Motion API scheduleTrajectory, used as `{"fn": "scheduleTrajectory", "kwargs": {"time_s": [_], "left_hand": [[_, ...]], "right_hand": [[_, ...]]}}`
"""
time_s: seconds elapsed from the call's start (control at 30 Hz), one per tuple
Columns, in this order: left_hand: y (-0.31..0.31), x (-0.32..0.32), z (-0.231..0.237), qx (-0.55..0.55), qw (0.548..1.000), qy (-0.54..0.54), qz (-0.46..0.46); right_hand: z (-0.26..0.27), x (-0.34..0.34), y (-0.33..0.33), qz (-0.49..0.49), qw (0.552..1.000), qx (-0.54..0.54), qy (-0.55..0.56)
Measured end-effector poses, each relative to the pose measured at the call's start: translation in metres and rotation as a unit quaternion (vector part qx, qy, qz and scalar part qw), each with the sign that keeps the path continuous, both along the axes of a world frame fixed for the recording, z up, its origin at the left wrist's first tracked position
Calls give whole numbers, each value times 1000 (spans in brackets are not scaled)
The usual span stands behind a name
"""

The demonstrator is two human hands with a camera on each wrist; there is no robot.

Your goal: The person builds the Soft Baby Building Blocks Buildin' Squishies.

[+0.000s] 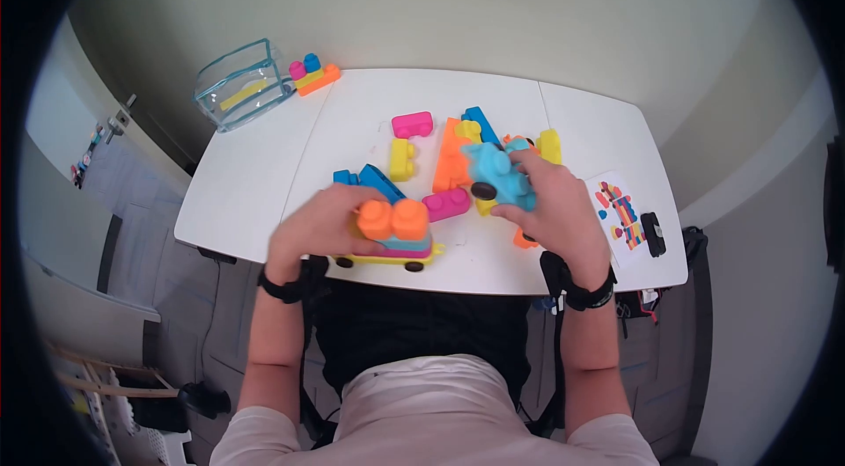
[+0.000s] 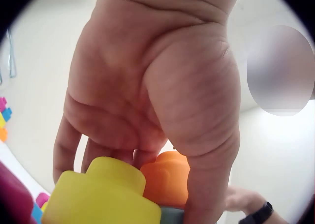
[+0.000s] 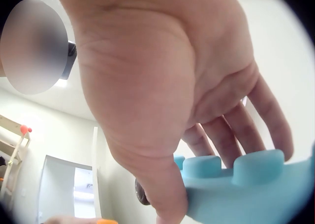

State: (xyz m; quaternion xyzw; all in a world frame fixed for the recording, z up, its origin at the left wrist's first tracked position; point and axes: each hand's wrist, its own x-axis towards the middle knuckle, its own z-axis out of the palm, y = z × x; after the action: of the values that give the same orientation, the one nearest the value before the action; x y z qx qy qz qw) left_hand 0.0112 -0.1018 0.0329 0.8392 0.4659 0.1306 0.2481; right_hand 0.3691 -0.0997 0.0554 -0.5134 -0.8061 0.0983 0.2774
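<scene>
- Orange-topped wheeled stack (image 1: 398, 240) at the surface's (image 1: 246, 193) near edge; the left hand (image 1: 324, 218) reaches over it palm-down, grip clamped on it, thumb and fingers on opposite sides.
- The right hand (image 1: 559, 209), also reaching down from above, has its grip clamped on a light-blue wheeled piece (image 1: 498, 170), fingers at the studs.
- Beside that hand, a picture sheet (image 1: 619, 218) and black case (image 1: 653, 235).
- Pink brick (image 1: 446, 205) between the hands.
- Blue pieces (image 1: 380, 183) just beyond the left hand.
- Orange block (image 1: 449, 156), partly hidden behind the light-blue piece.
- Far left, a clear case (image 1: 283, 86) beside a small brick stack (image 1: 315, 77).
</scene>
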Motion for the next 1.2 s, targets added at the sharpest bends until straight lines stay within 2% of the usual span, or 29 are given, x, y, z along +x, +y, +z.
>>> {"fn": "scheduleTrajectory", "kwargs": {"time_s": [0.17, 0.3, 0.37, 0.43, 0.53, 0.7, 0.8, 0.87, 0.93, 0.97, 1.03, 1.07, 1.13, 1.2], "left_hand": [[4, -59, 11, 5, 996, -72, 53], [10, -105, 0, -23, 995, -37, 87], [10, -119, -4, -85, 991, 6, 104], [11, -125, -9, -93, 990, 15, 106], [19, -117, -17, -104, 987, 25, 120], [35, -100, -34, 0, 989, 1, 150], [34, -106, -36, 10, 987, 27, 156], [26, -102, -30, 26, 988, 45, 147], [7, -95, -17, 110, 977, 73, 165], [1, -88, -6, 110, 978, 74, 161], [-9, -70, 13, 132, 979, -38, 149], [-10, -58, 17, 131, 980, -39, 146], [-12, -27, 21, 207, 966, -96, 117], [-15, 14, 9, 181, 970, -133, 98]], "right_hand": [[-21, -19, 3, 62, 996, -56, -36], [-51, -42, 9, 116, 982, -103, -104], [-63, -53, 8, 150, 966, -141, -153], [-74, -60, 9, 168, 962, -147, -158], [-82, -67, 10, 193, 946, -179, -188], [-102, -62, 17, 198, 948, -189, -163], [-99, -63, 18, 180, 944, -205, -185], [-99, -67, 17, 170, 945, -203, -191], [-103, -67, 17, 159, 946, -203, -195], [-108, -66, 18, 160, 953, -176, -187], [-111, -64, 17, 156, 960, -152, -177], [-108, -63, 18, 161, 963, -139, -163], [-97, -61, 14, 165, 967, -127, -149], [-81, -60, 6, 145, 968, -146, -145]]}}
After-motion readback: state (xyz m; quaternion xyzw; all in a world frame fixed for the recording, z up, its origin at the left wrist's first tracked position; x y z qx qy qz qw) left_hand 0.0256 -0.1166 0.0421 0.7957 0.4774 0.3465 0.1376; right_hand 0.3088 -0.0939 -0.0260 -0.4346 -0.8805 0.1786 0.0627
